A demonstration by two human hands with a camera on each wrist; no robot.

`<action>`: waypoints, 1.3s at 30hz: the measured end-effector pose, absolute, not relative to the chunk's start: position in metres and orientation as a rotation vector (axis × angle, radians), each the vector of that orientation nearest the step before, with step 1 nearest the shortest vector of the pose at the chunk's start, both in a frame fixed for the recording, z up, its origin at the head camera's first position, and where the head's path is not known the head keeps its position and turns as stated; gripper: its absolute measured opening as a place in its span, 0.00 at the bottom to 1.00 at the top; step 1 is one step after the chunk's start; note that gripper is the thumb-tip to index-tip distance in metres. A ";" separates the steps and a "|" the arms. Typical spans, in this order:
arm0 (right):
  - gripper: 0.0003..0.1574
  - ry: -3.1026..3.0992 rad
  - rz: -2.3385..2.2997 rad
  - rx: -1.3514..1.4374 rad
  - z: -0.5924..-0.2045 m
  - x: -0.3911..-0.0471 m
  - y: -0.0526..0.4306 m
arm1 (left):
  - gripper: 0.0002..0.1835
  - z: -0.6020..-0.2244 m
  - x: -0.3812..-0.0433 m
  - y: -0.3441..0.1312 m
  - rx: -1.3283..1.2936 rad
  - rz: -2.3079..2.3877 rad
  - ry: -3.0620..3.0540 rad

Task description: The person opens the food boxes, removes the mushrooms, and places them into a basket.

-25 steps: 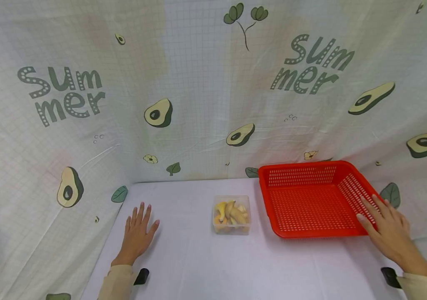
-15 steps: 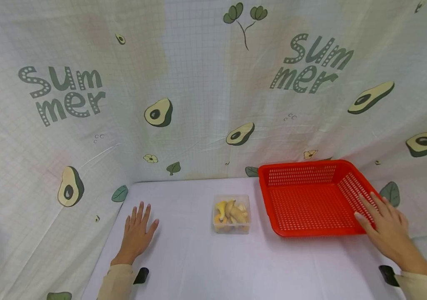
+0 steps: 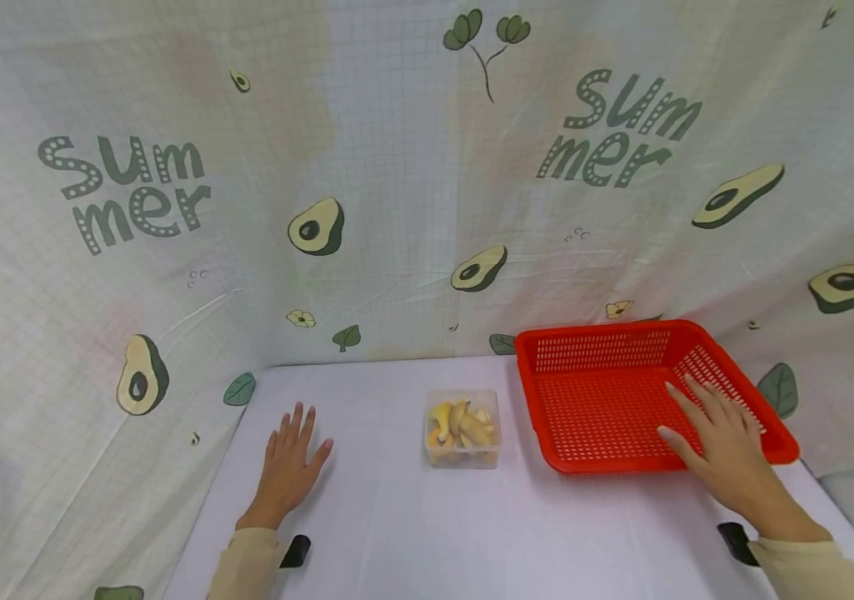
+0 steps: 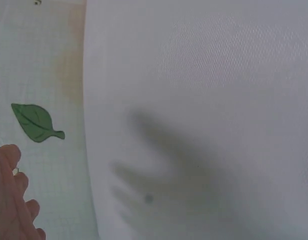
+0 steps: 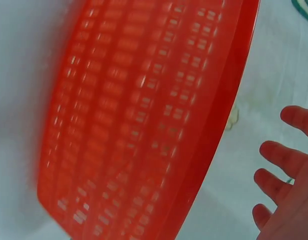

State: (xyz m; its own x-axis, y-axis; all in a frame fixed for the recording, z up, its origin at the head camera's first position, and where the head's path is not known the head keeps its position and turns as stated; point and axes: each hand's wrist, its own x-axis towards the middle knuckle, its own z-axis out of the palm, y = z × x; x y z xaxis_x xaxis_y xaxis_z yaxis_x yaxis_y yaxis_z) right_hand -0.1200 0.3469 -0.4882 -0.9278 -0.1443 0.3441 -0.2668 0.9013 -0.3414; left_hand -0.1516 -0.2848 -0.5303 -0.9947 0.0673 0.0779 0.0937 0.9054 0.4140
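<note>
A red perforated plastic basket [image 3: 584, 467] stands at the right of the white table. In the head view my right hand [image 3: 730, 446] overlaps its front right corner, fingers spread and holding nothing. The right wrist view shows the basket's slotted side wall [image 5: 133, 85], with the hand's fingertips [image 5: 281, 155] apart from the rim. My left hand [image 3: 287, 467] is over the table's left side, fingers straight and nothing in them; its shadow falls on the cloth in the left wrist view. Between the hands sits a clear plastic box [image 3: 462, 448] of yellow banana-shaped pieces [image 3: 464, 423].
A patterned cloth [image 3: 389, 167] with avocado prints and lettering hangs behind and beside the white table [image 3: 397, 533]. Dark wrist-worn devices [image 3: 295, 552] show below both hands. The plastic box stands a short way left of the basket.
My right hand has moved left from the basket's right edge to over its front right part. The left hand has shifted slightly right. The box and basket stay in place.
</note>
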 end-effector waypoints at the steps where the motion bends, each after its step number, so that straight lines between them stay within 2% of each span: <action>1: 0.47 -2.747 0.563 0.326 -0.487 -0.120 0.342 | 0.43 -0.531 -0.151 -0.282 -0.130 -0.656 -3.007; 10: 0.48 -2.694 0.575 0.490 -0.479 -0.122 0.287 | 0.42 -0.538 -0.148 -0.251 -0.202 -0.697 -2.964; 22: 0.49 -2.523 0.555 0.713 -0.487 -0.129 0.213 | 0.44 -0.538 -0.147 -0.201 -0.349 -0.772 -2.880; 39: 0.45 -2.509 0.610 0.767 -0.494 -0.141 0.116 | 0.48 -0.540 -0.151 -0.137 -0.443 -1.142 -2.801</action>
